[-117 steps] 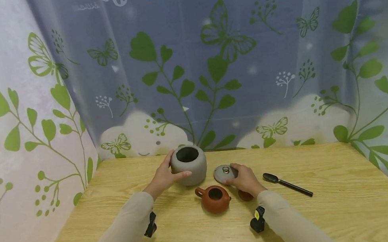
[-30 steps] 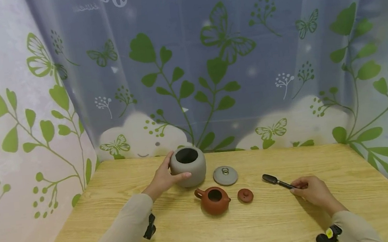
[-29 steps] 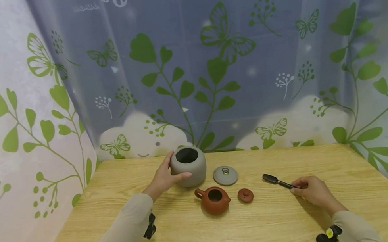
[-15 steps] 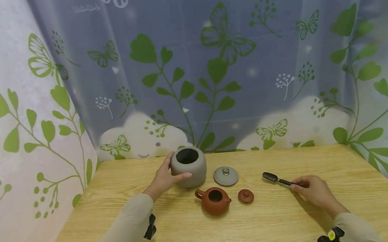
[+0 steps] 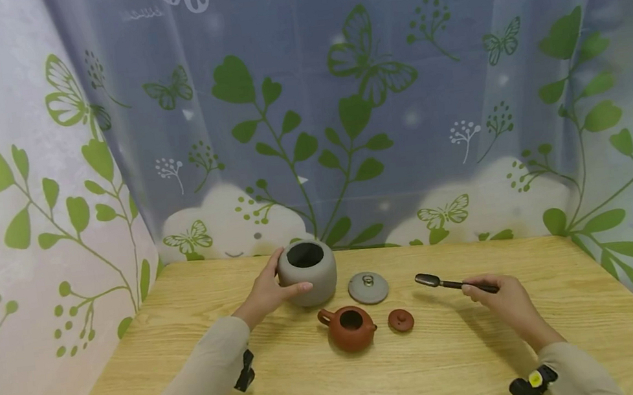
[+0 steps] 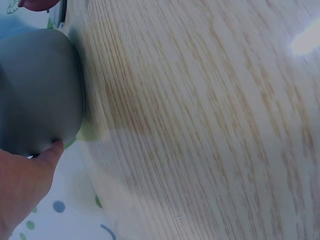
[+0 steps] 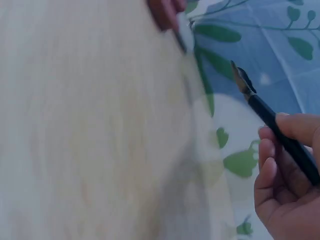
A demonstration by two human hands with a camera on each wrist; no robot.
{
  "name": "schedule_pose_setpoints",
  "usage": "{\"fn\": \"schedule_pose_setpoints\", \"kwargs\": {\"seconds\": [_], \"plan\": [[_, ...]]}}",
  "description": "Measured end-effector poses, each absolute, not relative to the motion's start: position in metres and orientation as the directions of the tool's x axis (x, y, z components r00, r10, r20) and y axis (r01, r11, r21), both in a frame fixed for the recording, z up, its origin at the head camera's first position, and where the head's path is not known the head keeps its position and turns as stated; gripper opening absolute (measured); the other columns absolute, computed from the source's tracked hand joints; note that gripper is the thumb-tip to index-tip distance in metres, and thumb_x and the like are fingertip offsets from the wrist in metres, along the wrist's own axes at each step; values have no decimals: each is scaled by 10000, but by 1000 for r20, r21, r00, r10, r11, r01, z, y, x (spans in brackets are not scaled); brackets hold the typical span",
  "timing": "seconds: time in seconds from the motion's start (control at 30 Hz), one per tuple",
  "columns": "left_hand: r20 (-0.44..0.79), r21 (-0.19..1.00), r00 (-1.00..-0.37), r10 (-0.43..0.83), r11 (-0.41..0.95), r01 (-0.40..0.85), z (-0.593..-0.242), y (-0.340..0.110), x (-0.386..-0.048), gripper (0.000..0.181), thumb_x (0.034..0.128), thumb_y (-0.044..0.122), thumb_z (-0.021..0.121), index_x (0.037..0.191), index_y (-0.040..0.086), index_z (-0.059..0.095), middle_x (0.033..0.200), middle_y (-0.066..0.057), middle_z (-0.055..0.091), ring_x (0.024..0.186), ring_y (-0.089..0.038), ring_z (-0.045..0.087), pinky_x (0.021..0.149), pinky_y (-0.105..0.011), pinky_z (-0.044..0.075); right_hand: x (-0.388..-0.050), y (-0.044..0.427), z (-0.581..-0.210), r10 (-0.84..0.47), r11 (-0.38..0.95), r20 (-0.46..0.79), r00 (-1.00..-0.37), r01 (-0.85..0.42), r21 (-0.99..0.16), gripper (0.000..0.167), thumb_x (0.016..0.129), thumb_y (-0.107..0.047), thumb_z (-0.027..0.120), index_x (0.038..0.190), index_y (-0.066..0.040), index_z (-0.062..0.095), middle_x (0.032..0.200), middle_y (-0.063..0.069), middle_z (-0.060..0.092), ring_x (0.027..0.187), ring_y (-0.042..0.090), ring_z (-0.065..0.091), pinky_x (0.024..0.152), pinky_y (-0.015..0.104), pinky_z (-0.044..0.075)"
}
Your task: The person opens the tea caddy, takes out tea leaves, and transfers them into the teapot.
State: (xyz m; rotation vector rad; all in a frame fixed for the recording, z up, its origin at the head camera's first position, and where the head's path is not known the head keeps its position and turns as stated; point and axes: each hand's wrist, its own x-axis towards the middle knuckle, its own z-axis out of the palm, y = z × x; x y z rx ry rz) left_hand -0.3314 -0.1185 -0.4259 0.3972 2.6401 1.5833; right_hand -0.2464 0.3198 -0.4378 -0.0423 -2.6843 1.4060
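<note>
My left hand (image 5: 264,296) grips the side of a grey round tea jar (image 5: 319,283), thumb across its front. The jar stands uncovered, its inside too dark to make out. In the left wrist view a fingertip presses the jar's wall (image 6: 42,95). My right hand (image 5: 509,301) holds a dark tea scoop (image 5: 428,280) by its handle, raised off the table with its bowl pointing left. The right wrist view shows thumb and fingers around the scoop's handle (image 7: 270,117). Between the hands sits a reddish-brown clay teapot (image 5: 352,337) without its lid, handle to the left.
The grey jar lid (image 5: 368,290) with a metal ring lies right of the jar. A small clay teapot lid (image 5: 401,320) lies right of the spout. All stand on a wooden table (image 5: 338,390), with a patterned curtain (image 5: 308,127) behind its far edge.
My right hand let go of the grey lid on the table, went right and took the scoop's handle. Since half a second ago the scoop has risen and shifted slightly left. The left hand stayed put.
</note>
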Motion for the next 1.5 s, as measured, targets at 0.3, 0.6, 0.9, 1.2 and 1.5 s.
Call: {"fn": "schedule_pose_setpoints", "kwargs": {"seconds": [0.3,0.6,0.9,1.2,1.5], "plan": [[102,876,-965,242,438,203,-428,-119,-332,1072,760,397,813,1554,173,128,1586,-129,175,1449,-339,177,1117,-549,254,-252,301,-424,91,339,99,-991,-63,-939,542,883,-381,690,1238,24,622,911,-102,694,862,121,648,798,300,543],[103,886,-963,248,417,201,-419,-118,-325,1043,784,311,811,1551,120,130,1583,-160,163,1445,-367,164,1118,-557,243,-258,274,-416,104,260,131,-986,-100,-960,475,879,-343,708,1171,26,647,864,-104,678,803,81,625,757,244,527],[109,882,-963,245,423,208,-428,-119,-334,1074,755,378,821,1553,166,134,1584,-137,177,1447,-348,175,1121,-548,244,-266,243,-407,74,186,123,-990,-108,-977,444,895,-316,693,1153,40,629,842,-89,646,815,119,610,758,230,514],[115,880,-964,238,427,210,-427,-119,-334,1088,747,391,825,1553,161,130,1583,-140,181,1445,-349,181,1125,-542,240,-279,210,-394,14,89,117,-993,-115,-989,457,942,-298,630,1211,67,571,826,-77,661,810,66,631,791,218,529],[115,877,-966,230,433,208,-430,-118,-334,1086,748,389,823,1554,166,130,1585,-133,177,1443,-353,183,1122,-536,251,-290,175,-382,-43,51,162,-986,-164,-985,380,946,-204,632,1184,89,585,848,-16,690,799,81,668,774,228,548]]}}
